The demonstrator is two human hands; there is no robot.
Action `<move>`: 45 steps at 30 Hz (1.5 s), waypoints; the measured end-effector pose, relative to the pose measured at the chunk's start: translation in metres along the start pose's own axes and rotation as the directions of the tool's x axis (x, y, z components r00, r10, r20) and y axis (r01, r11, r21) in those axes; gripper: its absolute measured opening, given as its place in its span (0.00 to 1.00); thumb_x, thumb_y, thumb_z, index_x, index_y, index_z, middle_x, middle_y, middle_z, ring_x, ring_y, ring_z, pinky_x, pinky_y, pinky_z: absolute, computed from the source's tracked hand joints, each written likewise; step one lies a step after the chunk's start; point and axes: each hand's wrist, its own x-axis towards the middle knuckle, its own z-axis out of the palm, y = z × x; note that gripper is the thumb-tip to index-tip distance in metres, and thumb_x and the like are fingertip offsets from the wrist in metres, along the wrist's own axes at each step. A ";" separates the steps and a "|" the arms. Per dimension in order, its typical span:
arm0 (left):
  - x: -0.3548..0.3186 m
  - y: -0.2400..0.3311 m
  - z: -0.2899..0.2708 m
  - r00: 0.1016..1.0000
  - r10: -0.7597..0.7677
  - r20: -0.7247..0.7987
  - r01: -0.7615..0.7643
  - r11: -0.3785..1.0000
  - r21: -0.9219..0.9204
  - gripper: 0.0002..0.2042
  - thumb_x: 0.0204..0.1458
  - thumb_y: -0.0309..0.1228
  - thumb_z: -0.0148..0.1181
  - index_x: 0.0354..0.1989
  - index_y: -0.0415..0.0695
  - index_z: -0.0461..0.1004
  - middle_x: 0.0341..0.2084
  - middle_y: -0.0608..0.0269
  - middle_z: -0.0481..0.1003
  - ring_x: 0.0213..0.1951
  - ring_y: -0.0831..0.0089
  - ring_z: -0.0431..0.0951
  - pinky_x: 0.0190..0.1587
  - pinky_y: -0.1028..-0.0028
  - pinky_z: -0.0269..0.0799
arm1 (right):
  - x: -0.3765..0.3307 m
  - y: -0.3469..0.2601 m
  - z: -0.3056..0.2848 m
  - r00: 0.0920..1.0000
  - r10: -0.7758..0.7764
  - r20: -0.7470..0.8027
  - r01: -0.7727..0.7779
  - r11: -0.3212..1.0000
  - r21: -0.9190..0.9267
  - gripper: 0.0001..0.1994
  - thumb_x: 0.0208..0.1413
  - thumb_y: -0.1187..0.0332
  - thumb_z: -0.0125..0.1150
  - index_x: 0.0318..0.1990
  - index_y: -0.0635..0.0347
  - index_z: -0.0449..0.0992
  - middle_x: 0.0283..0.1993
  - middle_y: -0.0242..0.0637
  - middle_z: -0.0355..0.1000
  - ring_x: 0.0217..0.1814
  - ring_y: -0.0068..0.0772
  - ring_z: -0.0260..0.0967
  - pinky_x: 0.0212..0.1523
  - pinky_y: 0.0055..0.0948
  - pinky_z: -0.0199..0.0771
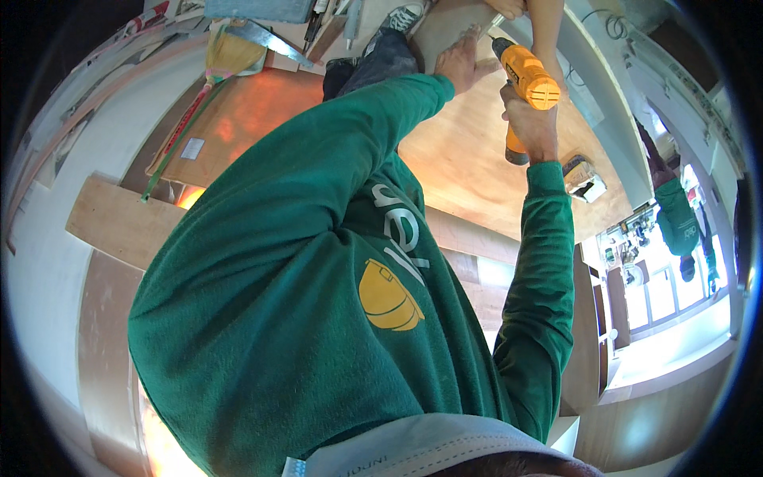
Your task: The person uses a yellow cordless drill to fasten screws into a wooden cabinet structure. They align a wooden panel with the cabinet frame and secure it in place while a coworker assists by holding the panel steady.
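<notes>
My right hand point(531, 123) grips an orange cordless drill point(528, 75) by its handle. The drill's black chuck points away from me, toward the top of the picture and slightly left. My left hand point(461, 63) lies with fingers stretched out against a greyish-brown board point(445, 30), just left of the drill's tip. Past the drill, another person's hand point(509, 6) rests at the edge of this board, and a bare forearm point(546, 36) comes down beside it. Whether the drill's tip touches anything I cannot make out. Beneath lies a large plywood sheet point(469, 163).
A small open box point(584, 179) sits on the plywood, right of my forearm. To the left are a broom point(230, 56), a handsaw point(270, 40) and a loose plank point(119, 219). A person's shoe point(404, 17) shows at the top. Another person in green point(677, 219) is far right.
</notes>
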 end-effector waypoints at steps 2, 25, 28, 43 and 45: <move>0.001 0.001 -0.001 1.000 0.012 -0.010 -0.011 1.000 0.011 0.51 0.56 0.55 0.69 0.76 0.31 0.52 0.68 0.30 0.66 0.65 0.38 0.73 0.66 0.51 0.70 | 0.003 0.004 -0.001 1.000 -0.020 -0.006 0.019 1.000 -0.020 0.17 0.56 0.62 0.65 0.49 0.64 0.80 0.32 0.37 0.80 0.32 0.33 0.78 0.38 0.36 0.79; 0.031 0.002 -0.037 0.993 -0.077 0.088 0.095 0.972 -0.214 0.48 0.57 0.52 0.70 0.78 0.36 0.53 0.73 0.32 0.60 0.75 0.41 0.59 0.75 0.52 0.57 | 0.049 0.025 -0.012 0.956 -0.289 -0.044 0.286 0.955 -0.077 0.17 0.55 0.66 0.71 0.50 0.66 0.81 0.38 0.43 0.83 0.41 0.39 0.83 0.46 0.37 0.81; 0.032 0.007 -0.038 0.997 0.077 -0.012 -0.078 0.983 -0.163 0.39 0.58 0.46 0.70 0.73 0.37 0.64 0.71 0.40 0.65 0.71 0.42 0.64 0.74 0.52 0.59 | 0.047 0.039 -0.030 0.995 -0.029 0.094 0.021 0.997 0.076 0.15 0.56 0.69 0.69 0.50 0.64 0.81 0.40 0.38 0.81 0.37 0.35 0.81 0.42 0.36 0.81; 0.038 0.082 -0.042 0.591 -0.282 0.756 0.696 -0.296 -0.654 0.20 0.73 0.50 0.51 0.53 0.43 0.71 0.43 0.57 0.78 0.46 0.65 0.82 0.52 0.65 0.80 | 0.003 0.017 0.018 0.992 0.125 -0.032 -0.056 0.640 0.766 0.17 0.67 0.63 0.66 0.54 0.66 0.75 0.34 0.37 0.75 0.28 0.28 0.76 0.27 0.29 0.81; 0.041 0.087 -0.034 0.552 -0.168 0.817 0.714 -0.412 -0.566 0.21 0.73 0.52 0.49 0.47 0.44 0.72 0.40 0.58 0.79 0.42 0.66 0.82 0.48 0.65 0.81 | -0.001 0.021 0.021 0.989 0.128 -0.079 -0.020 0.629 0.777 0.17 0.67 0.65 0.66 0.55 0.67 0.74 0.37 0.38 0.76 0.29 0.29 0.78 0.27 0.30 0.82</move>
